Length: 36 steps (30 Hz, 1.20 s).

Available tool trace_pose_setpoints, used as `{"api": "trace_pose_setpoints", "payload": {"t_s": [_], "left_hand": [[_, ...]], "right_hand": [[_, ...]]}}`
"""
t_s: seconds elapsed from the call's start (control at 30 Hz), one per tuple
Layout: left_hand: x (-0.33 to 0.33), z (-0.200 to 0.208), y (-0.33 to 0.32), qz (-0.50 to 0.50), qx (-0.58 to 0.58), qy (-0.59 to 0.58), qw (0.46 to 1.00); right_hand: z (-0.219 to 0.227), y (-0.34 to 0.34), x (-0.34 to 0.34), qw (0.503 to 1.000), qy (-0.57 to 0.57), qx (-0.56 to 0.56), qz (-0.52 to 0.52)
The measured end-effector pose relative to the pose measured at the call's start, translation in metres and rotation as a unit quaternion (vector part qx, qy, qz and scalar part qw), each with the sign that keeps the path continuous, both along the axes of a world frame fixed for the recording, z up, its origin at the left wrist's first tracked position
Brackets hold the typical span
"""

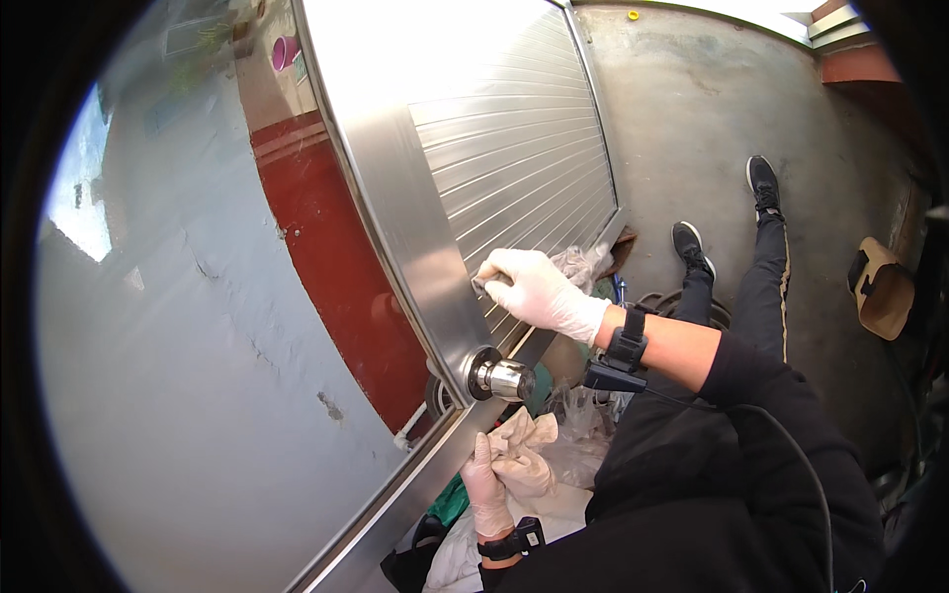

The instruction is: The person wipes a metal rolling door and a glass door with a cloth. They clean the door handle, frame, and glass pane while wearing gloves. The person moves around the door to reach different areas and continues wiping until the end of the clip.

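Note:
My right hand (pixel 539 289), in a pale thin glove, is closed with its fingertips against the metal door (pixel 435 232), where the smooth frame meets the ridged panel. A small grey-brown edge shows between the fingers; its kind I cannot make out. Below it, a shiny round door knob (pixel 502 378) sticks out from the frame. My left hand (pixel 486 494), gloved too, is lower down beside the door's edge. It is closed on a crumpled beige cloth (pixel 524 457), its thumb pointing up and its other fingers partly hidden.
Clear plastic bags (pixel 578 420) and other clutter lie below the knob. A glass pane (pixel 227 395) left of the frame shows a grey and red wall. To the right are a concrete floor (pixel 672 109), my feet in dark shoes (pixel 692 247) and an open cardboard box (pixel 885 296).

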<state>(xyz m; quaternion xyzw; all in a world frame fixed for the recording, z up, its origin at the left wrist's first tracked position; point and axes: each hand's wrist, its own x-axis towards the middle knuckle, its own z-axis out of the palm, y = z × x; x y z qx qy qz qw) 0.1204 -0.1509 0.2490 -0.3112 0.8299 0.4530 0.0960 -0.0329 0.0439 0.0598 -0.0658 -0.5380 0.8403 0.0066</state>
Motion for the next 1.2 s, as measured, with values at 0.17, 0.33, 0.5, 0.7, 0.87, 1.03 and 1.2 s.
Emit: {"api": "trace_pose_setpoints", "payload": {"t_s": [0.17,0.33,0.5,0.7,0.87,1.03,1.2], "left_hand": [[0.003,-0.002,-0.002,-0.005,0.02,0.022,1.0],[0.002,-0.004,-0.003,0.01,0.008,0.013,1.0],[0.003,-0.006,-0.004,-0.005,-0.013,0.03,0.999],[0.002,-0.005,-0.005,-0.009,0.002,0.012,1.0],[0.003,-0.01,-0.007,-0.013,-0.007,0.035,0.999],[0.005,-0.012,-0.01,-0.003,0.012,0.037,0.999],[0.003,-0.014,-0.012,-0.021,-0.006,0.042,0.999]], "right_hand": [[0.045,0.024,-0.042,0.987,0.068,0.013,-0.144],[0.076,0.028,-0.006,0.977,0.099,0.1,0.16],[0.063,0.038,-0.043,0.992,0.073,0.024,-0.098],[0.053,0.008,-0.002,0.99,0.065,0.093,0.08],[0.039,0.015,-0.027,0.985,0.014,-0.028,-0.168],[0.046,0.002,0.0,0.977,0.031,0.149,0.15],[0.055,-0.029,0.041,0.98,0.111,0.124,0.11]]}}
